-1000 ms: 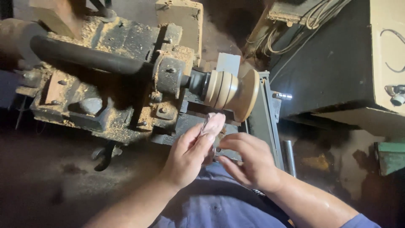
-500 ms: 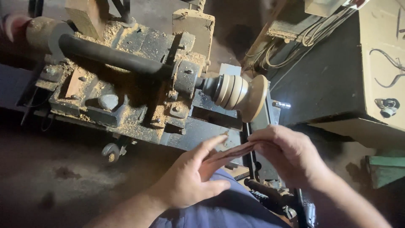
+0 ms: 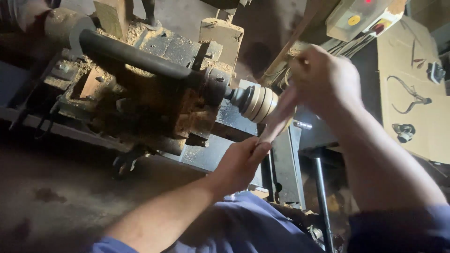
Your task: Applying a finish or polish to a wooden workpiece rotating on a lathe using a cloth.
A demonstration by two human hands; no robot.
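In the head view, I see my right hand (image 3: pixel 323 79) has risen from low in front of my body to a spot up beside the lathe, its fingers closed on the upper end of a pale strip (image 3: pixel 280 117), most likely sandpaper or cloth, though blur keeps me from telling which. My left hand (image 3: pixel 241 164) has stayed lower, pinching the strip's bottom end between thumb and fingertips. Half a second ago the strip lay nearly level between both hands, well short of the machine; now it runs steeply up and sits taut against the right side of the turned wooden piece (image 3: pixel 260 104), the ribbed, cream-coloured workpiece on the spindle. The strip hides that side of the wood. I judge that the strip has gone from being readied to being applied, so the smoothing of the piece is starting. The lathe headstock (image 3: pixel 154 93), caked in sawdust, sits left of the workpiece, and a control box (image 3: pixel 361 18) with a yellow button hangs above my right hand
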